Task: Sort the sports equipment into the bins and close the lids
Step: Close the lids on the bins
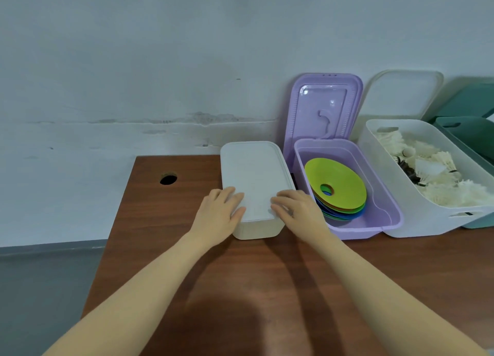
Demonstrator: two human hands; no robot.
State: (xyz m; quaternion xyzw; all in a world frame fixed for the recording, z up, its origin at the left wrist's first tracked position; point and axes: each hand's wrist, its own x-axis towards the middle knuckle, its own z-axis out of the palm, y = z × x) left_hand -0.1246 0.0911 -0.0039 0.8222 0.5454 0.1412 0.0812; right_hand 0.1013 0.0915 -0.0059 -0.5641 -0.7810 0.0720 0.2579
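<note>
In the head view, a brown wooden table [240,288] fills the lower frame, with a row of storage bins along its far edge at centre and right. The small white bin [256,227] at centre frame is already covered by its white lid [254,176]. The left hand [217,216] and right hand [296,211] rest on the lid's near corners, fingers laid nearly straight and close together, pressing down — judged to be seating the lid, so this bin appears nearly finished.

To its right, the purple bin [385,222] stands uncovered, its purple lid [323,107] propped upright against the wall behind it. Inside lies a stack of flat cone markers [334,187], lime green on top with orange and blue edges showing beneath.

Further right, the large white bin [417,222] holds a heap of white feathered shuttlecocks [433,173]; its pale lid [401,93] leans on the wall. At the right edge a green bin [470,139] is partly seen — its contents cannot be told.

No loose equipment is seen on the table, so sorting looks done; at least two lids remain to be closed.
</note>
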